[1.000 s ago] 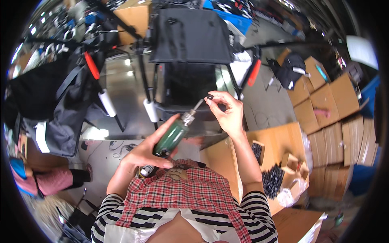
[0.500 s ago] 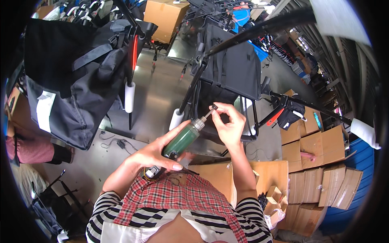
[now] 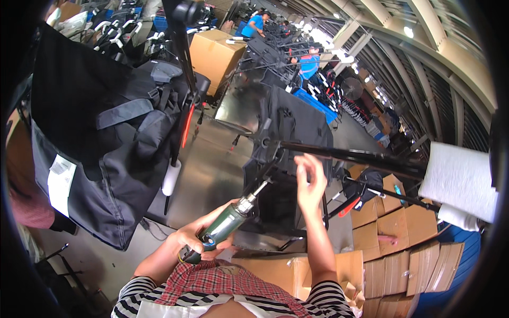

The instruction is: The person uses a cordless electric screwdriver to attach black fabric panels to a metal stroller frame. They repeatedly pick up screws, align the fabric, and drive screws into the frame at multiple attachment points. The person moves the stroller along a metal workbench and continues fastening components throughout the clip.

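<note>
My left hand [image 3: 204, 236] is wrapped around a green power screwdriver [image 3: 225, 222], which slants up and to the right. The silver chuck and bit of the screwdriver meet the dark joint of a black tube frame [image 3: 339, 152]. Just right of that joint, my right hand [image 3: 312, 183] is raised beneath the tube, its fingers loosely bent and apart, and I see nothing in them. Black fabric [image 3: 305, 119] hangs on the frame behind both hands. White foam [image 3: 458, 180] wraps the tube's right end. Where the bit touches, the small parts are too dark to make out.
A second frame with a black fabric seat [image 3: 106, 122] fills the left, on a shiny metal table [image 3: 204, 164]. Flattened cartons [image 3: 419, 265] are stacked at lower right. A cardboard box [image 3: 217, 53] stands at the back. Farther off are people in blue shirts [image 3: 255, 25].
The screwdriver's tip has moved from the fingers of my right hand to the frame joint. My right hand has come off the bit. The foam-wrapped tube has swung down in view.
</note>
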{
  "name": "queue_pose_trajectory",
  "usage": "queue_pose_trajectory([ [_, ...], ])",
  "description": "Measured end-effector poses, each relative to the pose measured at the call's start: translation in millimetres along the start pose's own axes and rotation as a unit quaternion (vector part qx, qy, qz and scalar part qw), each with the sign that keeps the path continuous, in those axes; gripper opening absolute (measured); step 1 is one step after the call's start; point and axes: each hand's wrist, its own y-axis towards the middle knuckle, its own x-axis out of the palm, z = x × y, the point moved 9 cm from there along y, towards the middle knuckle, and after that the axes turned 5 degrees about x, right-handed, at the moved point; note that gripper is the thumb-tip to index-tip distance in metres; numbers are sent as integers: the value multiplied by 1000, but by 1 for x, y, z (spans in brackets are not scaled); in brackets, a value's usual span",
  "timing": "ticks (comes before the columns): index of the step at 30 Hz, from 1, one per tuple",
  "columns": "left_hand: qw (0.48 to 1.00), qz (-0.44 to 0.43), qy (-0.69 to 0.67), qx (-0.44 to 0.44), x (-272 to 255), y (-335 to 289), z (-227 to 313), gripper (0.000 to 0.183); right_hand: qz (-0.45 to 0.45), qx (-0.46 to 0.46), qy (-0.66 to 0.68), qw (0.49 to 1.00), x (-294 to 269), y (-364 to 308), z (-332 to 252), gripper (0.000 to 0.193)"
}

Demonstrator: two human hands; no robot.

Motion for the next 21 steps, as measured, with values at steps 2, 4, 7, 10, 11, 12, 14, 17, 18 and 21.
queue_pose_trajectory([
  [2,1000,1,5,6,0,6,10,130,-25,37,7,999,10,43,98,16],
  [4,1000,11,18,12,-4,13,20,131,-113,149,-201,962,41,78,186,37],
  [7,998,32,45,15,-5,17,33,131,-103,184,-363,907,73,120,266,55],
  [10,997,58,46,15,-8,19,39,128,-129,191,-368,901,99,131,268,54],
  [11,998,51,30,21,-9,19,40,124,-129,207,-326,913,105,133,266,41],
  [12,999,43,13,24,-10,20,41,121,-143,255,-196,936,105,127,269,33],
  [14,994,85,53,42,-20,19,48,120,-162,327,75,928,108,112,258,25],
  [17,985,114,112,67,-38,21,65,119,-306,165,78,934,87,58,140,26],
  [18,983,114,127,68,-45,26,66,119,-352,229,163,893,71,24,101,28],
  [21,978,79,173,88,-61,59,64,111,-426,259,30,866,54,-55,9,28],
])
